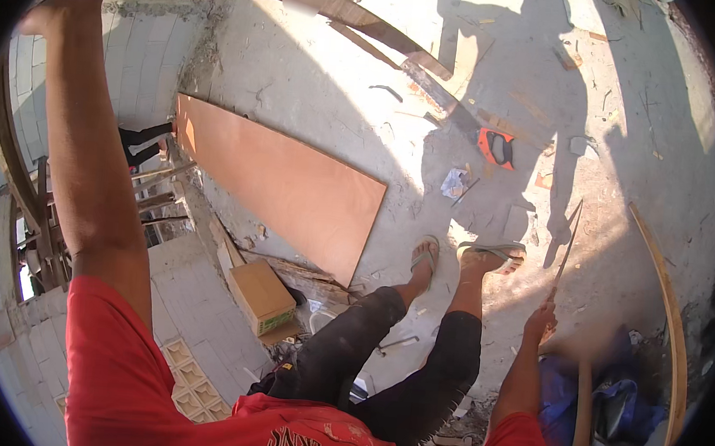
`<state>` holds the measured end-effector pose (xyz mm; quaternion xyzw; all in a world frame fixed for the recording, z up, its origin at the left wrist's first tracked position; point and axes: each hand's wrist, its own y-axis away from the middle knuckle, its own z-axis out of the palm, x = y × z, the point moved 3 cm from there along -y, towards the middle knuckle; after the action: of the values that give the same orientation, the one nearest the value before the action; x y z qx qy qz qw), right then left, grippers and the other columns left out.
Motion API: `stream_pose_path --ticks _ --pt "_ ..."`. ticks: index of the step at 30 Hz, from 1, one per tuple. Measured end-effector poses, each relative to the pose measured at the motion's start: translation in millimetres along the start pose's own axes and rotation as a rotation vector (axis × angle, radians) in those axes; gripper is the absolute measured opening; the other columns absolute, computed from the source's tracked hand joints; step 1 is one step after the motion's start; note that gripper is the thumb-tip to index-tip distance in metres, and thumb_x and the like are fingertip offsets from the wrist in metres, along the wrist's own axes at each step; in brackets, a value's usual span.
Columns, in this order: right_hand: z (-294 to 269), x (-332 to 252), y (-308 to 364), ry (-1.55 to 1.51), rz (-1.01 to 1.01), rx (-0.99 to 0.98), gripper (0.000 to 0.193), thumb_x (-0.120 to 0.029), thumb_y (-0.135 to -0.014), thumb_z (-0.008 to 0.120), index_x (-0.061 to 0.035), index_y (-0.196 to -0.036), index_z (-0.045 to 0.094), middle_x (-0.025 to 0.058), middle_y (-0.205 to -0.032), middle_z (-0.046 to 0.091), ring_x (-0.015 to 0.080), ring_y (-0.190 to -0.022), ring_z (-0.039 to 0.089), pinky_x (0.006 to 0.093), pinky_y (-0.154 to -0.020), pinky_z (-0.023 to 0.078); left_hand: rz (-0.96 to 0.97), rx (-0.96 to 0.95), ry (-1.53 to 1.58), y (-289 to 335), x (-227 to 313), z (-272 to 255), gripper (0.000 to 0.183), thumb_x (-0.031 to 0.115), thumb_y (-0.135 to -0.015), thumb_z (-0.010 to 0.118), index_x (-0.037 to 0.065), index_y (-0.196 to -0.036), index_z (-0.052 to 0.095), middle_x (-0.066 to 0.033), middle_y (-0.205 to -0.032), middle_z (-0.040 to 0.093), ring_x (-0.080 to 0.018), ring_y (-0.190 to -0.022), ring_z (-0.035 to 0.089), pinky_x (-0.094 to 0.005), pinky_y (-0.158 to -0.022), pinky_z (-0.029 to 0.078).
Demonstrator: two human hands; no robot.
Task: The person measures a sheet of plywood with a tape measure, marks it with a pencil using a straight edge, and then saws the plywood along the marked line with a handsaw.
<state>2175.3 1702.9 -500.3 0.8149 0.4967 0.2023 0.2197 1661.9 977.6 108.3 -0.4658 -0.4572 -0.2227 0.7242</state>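
My left arm is raised at the far left, with my left hand (64,10) against the underside of a long wooden beam (339,6). It appears closed round the beam's near end, though most of its fingers are hidden. Low on the right, my right hand (541,320) is closed on a handsaw (568,250), whose thin, brownish blade shows nearly edge-on and points away from me. The saw's tip is apart from the beam. A second handsaw with an orange and black handle (496,148) lies on the floor beyond my feet.
A brown wooden panel (285,189) lies left of my feet, near a cardboard box (262,296). At right are a curved wooden strip (669,303) and a blue tarp (559,395). A hammer (399,343) lies behind my feet. Wood scraps litter the concrete floor (301,78).
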Motion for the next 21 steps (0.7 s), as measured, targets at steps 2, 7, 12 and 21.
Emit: stream_pose_path --ticks 2,7,12,21 --pt "-92.8 6.9 105.5 -0.13 -0.07 0.102 0.01 -0.025 -0.103 0.059 -0.0153 -0.099 0.06 0.0174 -0.082 0.069 0.0413 -0.082 0.069 0.0527 -0.073 0.052 0.002 0.085 0.112 -17.5 48.9 -64.7 0.073 0.072 -0.095 0.046 0.004 -0.106 0.068 -0.0177 -0.097 0.071 -0.0301 -0.089 0.069 -0.0435 -0.083 0.056" --pt "-291.2 45.7 360.4 -0.238 -0.027 0.051 0.016 -0.021 -0.093 0.068 -0.008 -0.099 0.061 0.0145 -0.089 0.07 0.0345 -0.082 0.069 0.0469 -0.072 0.051 -0.303 0.235 0.039 12.3 141.9 -105.9 0.079 0.066 -0.102 0.043 -0.003 -0.141 0.051 -0.0128 -0.138 0.059 -0.0282 -0.114 0.056 -0.043 -0.102 0.044" --pt "-366.6 72.2 477.9 -0.752 -0.192 -0.264 0.023 -0.015 -0.086 0.072 -0.0063 -0.105 0.062 0.0158 -0.091 0.072 0.0294 -0.074 0.068 0.0423 -0.073 0.055 -1.049 -0.105 -0.496 308.9 259.2 -195.5 0.073 0.064 -0.098 0.052 0.001 -0.131 0.066 -0.0233 -0.134 0.066 -0.0369 -0.129 0.059 -0.0437 -0.109 0.044" --pt "-529.6 -178.0 639.7 -0.253 -0.761 -0.047 0.05 -0.021 -0.079 0.077 0.0017 -0.119 0.058 0.0185 -0.078 0.069 0.0272 -0.064 0.07 0.0392 -0.06 0.056 -2.021 -0.072 -1.094 964.7 602.8 -588.2 0.052 0.042 -0.103 0.047 0.004 -0.13 0.07 -0.0199 -0.14 0.065 -0.0379 -0.129 0.062 -0.0481 -0.108 0.048"
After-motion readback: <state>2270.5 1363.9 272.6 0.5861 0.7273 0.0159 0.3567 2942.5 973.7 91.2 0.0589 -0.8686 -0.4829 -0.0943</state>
